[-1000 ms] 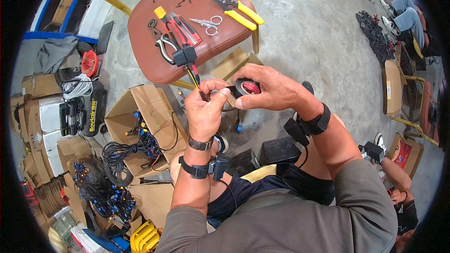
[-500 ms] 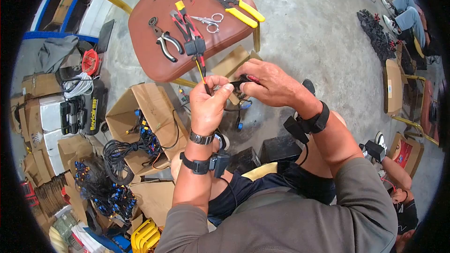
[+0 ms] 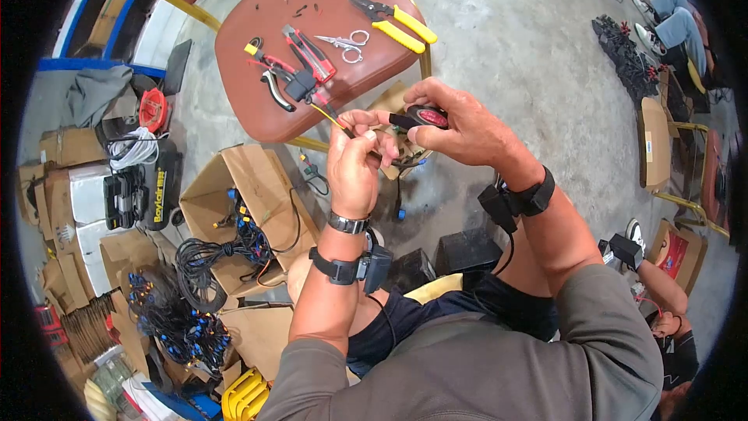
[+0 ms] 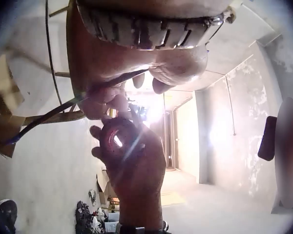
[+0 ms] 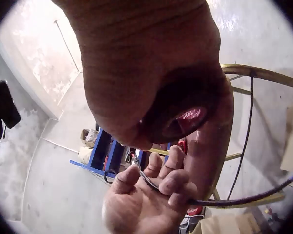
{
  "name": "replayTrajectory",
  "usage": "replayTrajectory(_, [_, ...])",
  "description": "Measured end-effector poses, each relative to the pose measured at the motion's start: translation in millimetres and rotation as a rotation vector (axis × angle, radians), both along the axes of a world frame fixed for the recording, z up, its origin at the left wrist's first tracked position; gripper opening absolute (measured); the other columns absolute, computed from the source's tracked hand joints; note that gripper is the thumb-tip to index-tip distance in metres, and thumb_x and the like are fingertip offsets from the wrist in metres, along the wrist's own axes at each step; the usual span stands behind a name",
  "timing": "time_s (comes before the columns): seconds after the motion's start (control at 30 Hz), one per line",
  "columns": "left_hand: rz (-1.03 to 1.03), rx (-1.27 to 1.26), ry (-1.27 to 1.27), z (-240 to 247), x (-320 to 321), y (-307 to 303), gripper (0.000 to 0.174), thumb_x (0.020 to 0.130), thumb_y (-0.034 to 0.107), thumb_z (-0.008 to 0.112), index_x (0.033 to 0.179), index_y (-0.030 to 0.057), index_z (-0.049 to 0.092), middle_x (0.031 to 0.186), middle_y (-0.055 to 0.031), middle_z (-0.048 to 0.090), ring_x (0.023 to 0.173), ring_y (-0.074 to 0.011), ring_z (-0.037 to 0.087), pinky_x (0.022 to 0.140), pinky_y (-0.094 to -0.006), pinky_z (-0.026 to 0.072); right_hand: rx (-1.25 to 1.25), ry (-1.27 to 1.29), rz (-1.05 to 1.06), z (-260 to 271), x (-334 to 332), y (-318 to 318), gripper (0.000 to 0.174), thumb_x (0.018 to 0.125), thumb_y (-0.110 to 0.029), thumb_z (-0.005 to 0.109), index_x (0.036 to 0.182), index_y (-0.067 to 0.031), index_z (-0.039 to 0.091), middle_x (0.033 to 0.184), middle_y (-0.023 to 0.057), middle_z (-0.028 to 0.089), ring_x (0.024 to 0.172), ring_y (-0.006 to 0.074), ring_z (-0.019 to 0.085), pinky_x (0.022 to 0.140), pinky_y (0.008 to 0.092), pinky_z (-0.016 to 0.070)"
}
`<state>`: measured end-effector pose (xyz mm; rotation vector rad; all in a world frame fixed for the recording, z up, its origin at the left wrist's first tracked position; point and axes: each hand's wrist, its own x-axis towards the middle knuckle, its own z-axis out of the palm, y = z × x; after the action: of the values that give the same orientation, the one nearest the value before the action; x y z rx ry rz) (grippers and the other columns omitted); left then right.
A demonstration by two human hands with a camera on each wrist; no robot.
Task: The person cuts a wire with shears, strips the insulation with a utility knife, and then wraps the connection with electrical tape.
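My left hand (image 3: 357,164) pinches a black cable (image 5: 219,202) that has red and yellow wires and a black block (image 3: 299,86) lying over the chair seat's edge. My right hand (image 3: 467,126) grips a roll of black tape (image 3: 428,115) with a red centre, just right of the left fingers. A short dark strip of tape (image 3: 402,120) spans from the roll toward the left hand. In the left wrist view the roll (image 4: 118,140) sits in the right fingers below the cable.
On the brown chair seat (image 3: 241,109) lie a red cutter (image 3: 310,54), scissors (image 3: 344,44), yellow-handled strippers (image 3: 393,22) and partly hidden pliers (image 3: 276,92). Cardboard boxes (image 3: 261,187) with cables stand at left. Another person's arm (image 3: 661,288) shows at lower right.
The cable's far end and its black block have swung left over the seat, covering part of the pliers. My right hand has shifted slightly up and right with the roll, whose red face shows again.
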<state>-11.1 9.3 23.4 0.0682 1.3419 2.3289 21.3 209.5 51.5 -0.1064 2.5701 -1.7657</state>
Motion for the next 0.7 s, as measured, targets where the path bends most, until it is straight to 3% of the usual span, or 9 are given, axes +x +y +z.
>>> replayTrajectory(0.07, [-0.018,-0.038,0.041,-3.8,0.3,3.0,0.024,0.091,0.007,0.046,0.115,0.0034,0.045,0.106,-0.0166,0.061,0.071,-0.0201,0.059,0.060,-0.0292,0.0465,-0.086,0.062,0.004,-15.3,-3.9,3.6,0.034,0.081,-0.018,0.069,0.109,-0.0008,0.060,0.086,0.0119,0.065,0.079,0.0188,0.062,0.072,0.0333,0.0513])
replayTrajectory(0.1, [-0.030,-0.135,0.067,-1.6,2.3,6.0,0.032,0.097,0.013,0.047,0.127,0.0020,0.044,0.101,-0.0142,0.062,0.070,-0.0184,0.060,0.061,-0.0292,0.0478,-0.129,0.094,0.006,-16.1,-6.5,4.5,0.035,0.081,-0.018,0.070,0.109,-0.0002,0.060,0.083,0.0101,0.065,0.078,0.0163,0.062,0.070,0.0319,0.0511])
replayTrajectory(0.2, [-0.132,-0.204,0.137,6.2,7.8,14.2,0.044,0.104,0.025,0.047,0.142,0.0048,0.038,0.095,-0.0108,0.063,0.066,-0.0151,0.059,0.060,-0.0269,0.0477,-0.378,-0.113,0.014,-8.6,-7.0,13.3,0.035,0.084,-0.022,0.072,0.108,0.0004,0.061,0.078,0.0039,0.064,0.074,0.0110,0.060,0.065,0.0284,0.0492])
replayTrajectory(0.23, [-0.171,-0.267,0.118,13.2,9.4,14.5,0.051,0.106,0.033,0.045,0.149,0.0095,0.033,0.089,-0.0085,0.062,0.059,-0.0111,0.054,0.054,-0.0242,0.0444,-0.398,-0.139,0.017,-6.7,-6.8,16.4,0.034,0.085,-0.023,0.071,0.108,0.0002,0.062,0.078,0.0032,0.063,0.074,0.0101,0.060,0.064,0.0272,0.0485])
replayTrajectory(0.33, [-0.236,-0.353,0.117,17.3,4.9,10.4,0.049,0.106,0.034,0.044,0.149,0.0111,0.034,0.083,-0.0066,0.060,0.054,-0.0084,0.049,0.049,-0.0226,0.0399,-0.465,-0.203,0.018,-2.4,-8.5,26.3,0.033,0.089,-0.029,0.069,0.105,-0.0008,0.064,0.078,0.0019,0.063,0.071,0.0084,0.059,0.060,0.0247,0.0471])
replayTrajectory(0.5, [-0.025,0.062,-0.097,-0.6,-1.1,13.4,0.042,0.098,0.015,0.047,0.138,0.0017,0.047,0.082,-0.0084,0.062,0.053,-0.0091,0.045,0.048,-0.0231,0.0374,-0.529,-0.255,-0.007,4.4,-8.4,27.4,0.032,0.094,-0.032,0.060,0.103,-0.0026,0.065,0.079,0.0027,0.065,0.069,0.0086,0.059,0.057,0.0246,0.0476])
replayTrajectory(0.6, [0.014,-0.156,-0.060,0.4,-2.7,16.4,0.039,0.098,0.014,0.046,0.135,0.0009,0.051,0.082,-0.0085,0.063,0.053,-0.0097,0.045,0.049,-0.0236,0.0381,-0.568,-0.312,0.020,4.1,-8.8,26.9,0.030,0.095,-0.030,0.057,0.103,-0.0029,0.065,0.080,0.0026,0.065,0.070,0.0086,0.059,0.057,0.0245,0.0475])
replayTrajectory(0.7, [0.020,-0.177,-0.014,0.5,-0.2,21.8,0.037,0.100,0.010,0.048,0.136,0.0008,0.052,0.078,-0.0067,0.062,0.055,-0.0094,0.049,0.049,-0.0221,0.0394,-0.587,-0.293,0.004,2.9,-9.2,20.8,0.028,0.094,-0.028,0.057,0.105,-0.0033,0.063,0.082,0.0014,0.061,0.072,0.0078,0.057,0.058,0.0245,0.0472])
